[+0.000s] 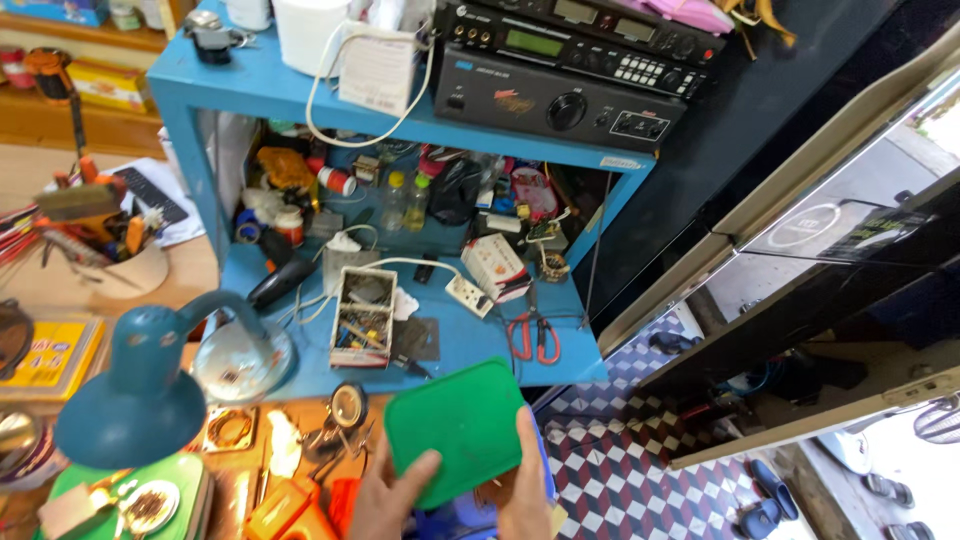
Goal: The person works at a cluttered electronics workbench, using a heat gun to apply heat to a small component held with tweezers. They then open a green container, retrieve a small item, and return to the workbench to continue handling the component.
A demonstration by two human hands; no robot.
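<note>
Blue shelf unit (470,345) carries clutter above the tabletop (30,285). Teal desk lamp (140,385) stands left. Green lid (455,430) sits at bottom centre, gripped by left hand (390,500) and right hand (525,490).

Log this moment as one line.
left hand: grips green lid | right hand: grips lid's right edge | lid above cluttered workbench | blue shelf behind

Hands: two, left hand (392,498) and right hand (525,490)
Green plastic lid (455,430): one
Teal desk lamp (140,385): one
Red-handled pliers (536,338): one
Black audio units: two, amplifier (555,97) and tuner (580,45)
Small clear bottles (405,200): two
</note>
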